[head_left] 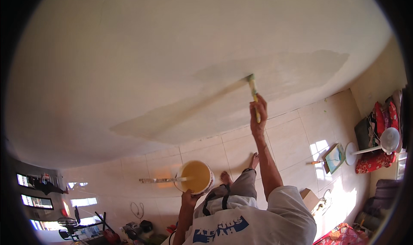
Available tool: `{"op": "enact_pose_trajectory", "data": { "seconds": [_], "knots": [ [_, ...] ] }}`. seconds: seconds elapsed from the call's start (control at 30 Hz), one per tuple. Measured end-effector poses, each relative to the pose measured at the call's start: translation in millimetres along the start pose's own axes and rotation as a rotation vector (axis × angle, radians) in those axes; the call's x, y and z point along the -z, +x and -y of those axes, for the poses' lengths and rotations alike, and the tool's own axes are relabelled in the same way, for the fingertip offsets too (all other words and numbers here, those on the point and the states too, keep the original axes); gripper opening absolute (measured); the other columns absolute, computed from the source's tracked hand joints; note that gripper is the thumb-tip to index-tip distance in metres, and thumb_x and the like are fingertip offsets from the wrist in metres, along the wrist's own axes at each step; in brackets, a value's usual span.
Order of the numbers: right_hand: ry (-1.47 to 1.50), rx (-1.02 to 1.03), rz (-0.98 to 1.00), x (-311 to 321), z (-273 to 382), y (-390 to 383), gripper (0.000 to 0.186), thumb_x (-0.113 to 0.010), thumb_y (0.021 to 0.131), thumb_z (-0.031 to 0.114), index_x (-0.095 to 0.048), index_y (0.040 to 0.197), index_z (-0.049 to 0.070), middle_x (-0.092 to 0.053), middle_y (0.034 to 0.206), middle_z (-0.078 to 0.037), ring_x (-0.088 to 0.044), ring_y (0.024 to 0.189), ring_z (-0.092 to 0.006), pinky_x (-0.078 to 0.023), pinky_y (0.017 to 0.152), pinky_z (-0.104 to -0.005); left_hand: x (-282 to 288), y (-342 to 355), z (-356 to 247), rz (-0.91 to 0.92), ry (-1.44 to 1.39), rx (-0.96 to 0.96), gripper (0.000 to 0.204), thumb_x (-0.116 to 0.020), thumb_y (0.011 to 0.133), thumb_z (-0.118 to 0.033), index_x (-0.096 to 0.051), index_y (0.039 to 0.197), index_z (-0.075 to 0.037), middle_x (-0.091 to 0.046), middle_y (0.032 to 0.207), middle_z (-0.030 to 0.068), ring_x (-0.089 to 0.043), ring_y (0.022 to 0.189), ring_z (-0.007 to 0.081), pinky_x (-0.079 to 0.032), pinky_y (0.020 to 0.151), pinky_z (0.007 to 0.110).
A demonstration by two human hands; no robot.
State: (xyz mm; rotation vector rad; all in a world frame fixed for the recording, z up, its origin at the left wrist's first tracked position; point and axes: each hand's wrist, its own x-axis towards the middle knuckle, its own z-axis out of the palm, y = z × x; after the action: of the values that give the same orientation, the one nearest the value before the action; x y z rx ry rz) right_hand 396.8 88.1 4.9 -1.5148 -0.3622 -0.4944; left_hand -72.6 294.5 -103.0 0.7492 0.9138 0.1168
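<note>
My right hand (259, 109) is closed around the handle of a paintbrush (253, 88), arm stretched forward. The brush's dark bristles touch the pale wall (150, 43), inside a darker, damp-looking patch (297, 70) that stretches sideways to both sides of the brush. Low in front of my body, my left hand (189, 198) grips the near rim of a white bucket (211, 185). Yellowish liquid (198, 175) fills part of the bucket. A stained flat stick (159, 180) lies across the bucket's left rim, one end over the liquid.
Pale floor tiles (286, 135) meet the wall's base. At right are a white pedestal stand (365, 150), a small board or tray (333, 158) and red patterned fabrics (376, 161). A cardboard box (309, 200) sits by my right side. A fan (68, 222) and clutter stand at lower left.
</note>
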Motion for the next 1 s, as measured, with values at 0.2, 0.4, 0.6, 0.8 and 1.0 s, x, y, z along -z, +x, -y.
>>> {"op": "enact_pose_trajectory", "data": {
  "seconds": [0.2, 0.4, 0.6, 0.8, 1.0],
  "knots": [
    [0.282, -0.096, 0.368, -61, 41, -51, 0.016, -0.067, 0.092, -0.008, -0.07, 0.103, 0.003, -0.061, 0.137, -0.015, -0.062, 0.125, -0.03, -0.05, 0.1, -0.0353, -18, -3, -16, -0.131, -0.336, 0.172, 0.063, -0.049, 0.084, -0.001, -0.037, 0.146, 0.0, -0.048, 0.142, 0.0258, -0.052, 0.129, 0.049, -0.052, 0.102, 0.067],
    [0.344, -0.225, 0.151, -6, -16, -16, 0.016, -0.066, 0.093, -0.009, -0.071, 0.104, 0.003, -0.062, 0.139, -0.014, -0.058, 0.127, -0.023, -0.05, 0.099, -0.0325, -8, -1, -13, -0.102, -0.302, 0.181, 0.063, -0.048, 0.085, 0.0, -0.037, 0.147, 0.0, -0.047, 0.142, 0.0269, -0.052, 0.13, 0.0488, -0.051, 0.102, 0.067],
    [0.338, -0.267, -0.237, 99, -67, 41, 0.018, -0.067, 0.095, -0.002, -0.072, 0.111, 0.005, -0.06, 0.143, -0.011, -0.054, 0.131, -0.0217, -0.046, 0.106, -0.0372, -20, -14, -21, 0.104, 0.368, -0.042, 0.041, -0.053, 0.093, -0.001, -0.051, 0.132, 0.011, -0.06, 0.132, 0.0272, -0.062, 0.122, 0.0391, -0.055, 0.105, 0.05],
    [0.301, -0.238, 0.016, 56, -13, 16, 0.018, -0.067, 0.096, 0.0, -0.071, 0.113, 0.005, -0.059, 0.142, -0.014, -0.056, 0.128, -0.0229, -0.052, 0.097, -0.0366, -54, -23, -36, -0.138, -0.136, 0.088, 0.044, -0.053, 0.101, -0.011, -0.045, 0.141, 0.006, -0.057, 0.138, 0.0239, -0.06, 0.125, 0.0369, -0.058, 0.099, 0.051],
    [0.289, -0.661, 0.632, 5, 140, -34, 0.021, -0.068, 0.094, 0.013, -0.073, 0.112, 0.002, -0.075, 0.107, -0.009, -0.071, 0.089, -0.0184, -0.056, 0.081, -0.0323, -49, -18, -20, 0.061, 0.274, -0.274, 0.05, -0.057, 0.101, -0.016, -0.04, 0.146, -0.001, -0.054, 0.14, 0.0196, -0.061, 0.124, 0.0364, -0.059, 0.098, 0.053]
  ]
}}
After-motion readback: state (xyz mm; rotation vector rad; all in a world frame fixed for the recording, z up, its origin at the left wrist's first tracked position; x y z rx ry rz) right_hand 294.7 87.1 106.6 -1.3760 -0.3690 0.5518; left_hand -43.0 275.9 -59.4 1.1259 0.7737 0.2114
